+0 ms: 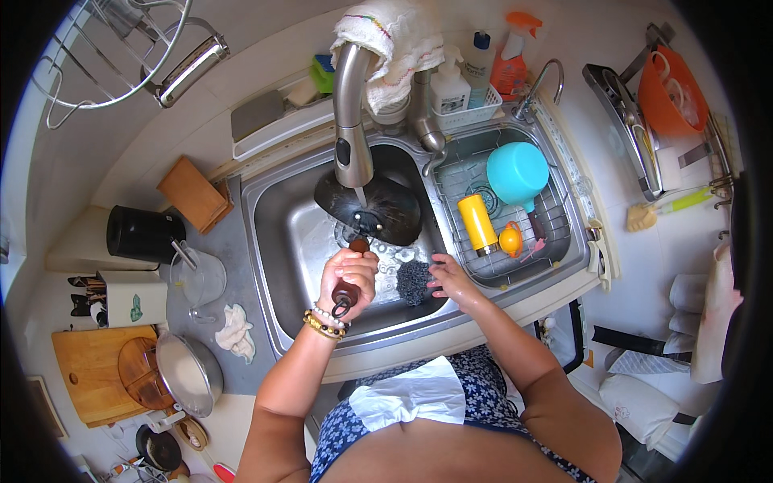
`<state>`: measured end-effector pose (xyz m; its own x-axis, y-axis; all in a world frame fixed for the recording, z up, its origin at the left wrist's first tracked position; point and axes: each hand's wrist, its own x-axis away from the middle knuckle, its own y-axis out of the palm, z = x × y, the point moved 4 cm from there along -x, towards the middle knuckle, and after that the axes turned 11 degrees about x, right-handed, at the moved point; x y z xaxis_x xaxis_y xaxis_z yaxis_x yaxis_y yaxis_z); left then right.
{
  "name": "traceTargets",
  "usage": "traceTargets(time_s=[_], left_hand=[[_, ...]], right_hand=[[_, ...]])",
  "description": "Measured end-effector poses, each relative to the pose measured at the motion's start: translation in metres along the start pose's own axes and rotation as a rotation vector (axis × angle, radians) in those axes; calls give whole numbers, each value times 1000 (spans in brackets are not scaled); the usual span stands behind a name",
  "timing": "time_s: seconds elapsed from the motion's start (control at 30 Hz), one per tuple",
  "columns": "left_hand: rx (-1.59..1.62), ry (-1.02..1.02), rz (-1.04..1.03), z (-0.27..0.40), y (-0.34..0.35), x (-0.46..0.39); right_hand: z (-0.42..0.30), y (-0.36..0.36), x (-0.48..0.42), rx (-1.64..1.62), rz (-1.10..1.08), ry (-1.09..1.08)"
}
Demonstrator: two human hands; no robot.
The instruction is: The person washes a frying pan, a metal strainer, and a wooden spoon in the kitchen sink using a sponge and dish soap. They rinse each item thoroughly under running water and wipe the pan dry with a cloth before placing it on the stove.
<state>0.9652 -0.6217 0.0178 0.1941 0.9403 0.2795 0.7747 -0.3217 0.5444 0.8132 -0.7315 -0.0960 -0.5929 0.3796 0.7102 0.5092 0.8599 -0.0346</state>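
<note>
My left hand (349, 278) grips the brown wooden handle (345, 293) of a black wok (386, 208), which is tilted inside the left basin of the steel sink (284, 265). Water runs from the pull-down tap (353, 151) onto the wok's dark surface. At the basin's right side, my right hand (453, 281) has its fingertips around the edge of a dark grey wire scouring pad (413, 282). The pad is apart from the wok, and part of its right edge is hidden by the fingers.
In the right basin, a wire rack (447, 181) bears a turquoise pan (517, 172), a yellow flask (477, 223) and a small orange item (511, 240). Left of the sink stand a clear jug (202, 281), a crumpled cloth (235, 333) and a metal bowl (196, 374). Bottles (480, 69) line the back.
</note>
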Motion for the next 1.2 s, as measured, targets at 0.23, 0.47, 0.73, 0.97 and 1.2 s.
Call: traceTargets(time_s=[0.23,0.47,0.73,0.97,1.2], left_hand=[[-57,-62,265,-21,-8,27],[-469,42,715,-22,5,75],[-1614,189,1095,-4,41,96],[-2385,323,1091,-12,44,109],[-2615,821,898,45,-39,164]], right_hand=[[-12,-9,-7,-3,40,-17],[-40,-1,-24,15,9,-27],[-58,23,-69,-63,-272,159],[-8,37,-81,-586,-500,139],[-37,41,-37,-495,-168,-278]])
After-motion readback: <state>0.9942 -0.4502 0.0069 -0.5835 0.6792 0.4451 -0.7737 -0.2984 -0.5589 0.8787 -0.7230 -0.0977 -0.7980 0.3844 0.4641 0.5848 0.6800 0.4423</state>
